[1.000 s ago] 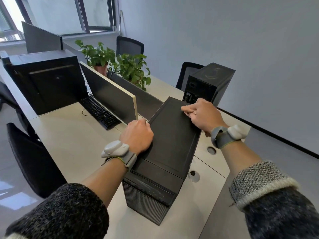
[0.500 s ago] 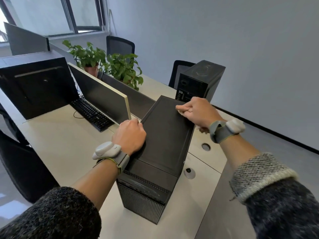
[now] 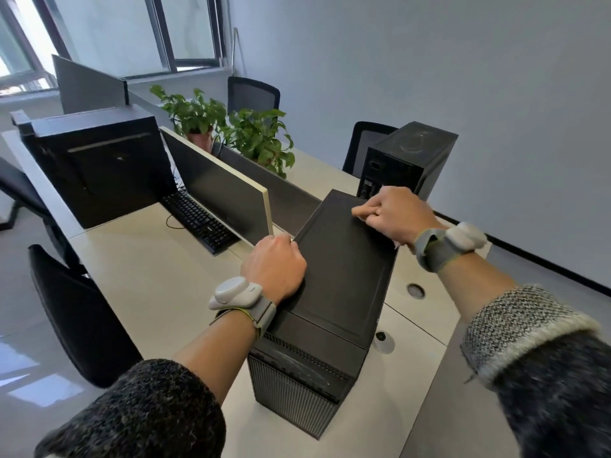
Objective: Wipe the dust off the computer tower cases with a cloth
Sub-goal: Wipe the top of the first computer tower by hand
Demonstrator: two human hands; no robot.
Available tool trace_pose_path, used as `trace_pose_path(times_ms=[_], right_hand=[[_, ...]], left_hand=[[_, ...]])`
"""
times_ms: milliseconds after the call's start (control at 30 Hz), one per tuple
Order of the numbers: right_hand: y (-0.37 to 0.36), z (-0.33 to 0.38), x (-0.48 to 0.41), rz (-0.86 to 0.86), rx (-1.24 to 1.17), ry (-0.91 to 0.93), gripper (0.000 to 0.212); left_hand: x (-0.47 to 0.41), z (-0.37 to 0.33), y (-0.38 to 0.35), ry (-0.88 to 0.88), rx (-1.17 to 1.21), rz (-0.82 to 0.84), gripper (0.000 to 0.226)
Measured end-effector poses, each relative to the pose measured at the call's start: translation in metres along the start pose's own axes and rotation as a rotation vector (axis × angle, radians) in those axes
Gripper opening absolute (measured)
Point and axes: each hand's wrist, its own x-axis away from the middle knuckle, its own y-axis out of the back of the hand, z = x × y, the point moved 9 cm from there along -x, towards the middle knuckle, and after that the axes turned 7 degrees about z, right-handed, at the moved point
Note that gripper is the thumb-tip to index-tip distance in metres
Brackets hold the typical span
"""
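A black computer tower case stands upright on the pale desk in front of me. My left hand grips the left edge of its top panel, fingers curled over the side. My right hand rests on the far right part of the top with its fingers curled in. Only a small pale scrap shows beneath this hand, so the cloth is mostly hidden. A second black tower stands just beyond, and a third, larger black case stands at the left.
A monitor and a black keyboard sit left of the near tower. Potted plants line the desk divider. A black chair stands at the desk's left side. Cable holes mark the desk on the right.
The view has swung a little. My right hand has shifted slightly across the far end of the top panel. The left hand keeps its hold on the left edge.
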Motion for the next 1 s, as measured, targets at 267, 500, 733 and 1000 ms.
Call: trace_pose_path(times_ms=[267, 500, 733, 1000], right_hand=[[-0.013, 0.037, -0.032, -0.021, 0.011, -0.002, 0.018], [0.006, 0.024, -0.049, -0.028, 0.135, -0.094, 0.018], [-0.022, 0.078, -0.041, 0.118, 0.029, 0.172, 0.022], [-0.003, 0.061, -0.039, -0.009, 0.216, 0.031, 0.029]], left_hand=[[-0.004, 0.006, -0.005, 0.034, 0.047, -0.01, 0.03], [-0.001, 0.002, -0.001, 0.011, 0.054, -0.034, 0.028], [-0.002, 0.004, 0.001, -0.008, 0.111, -0.019, 0.033], [-0.002, 0.003, 0.001, -0.005, 0.124, -0.026, 0.03]])
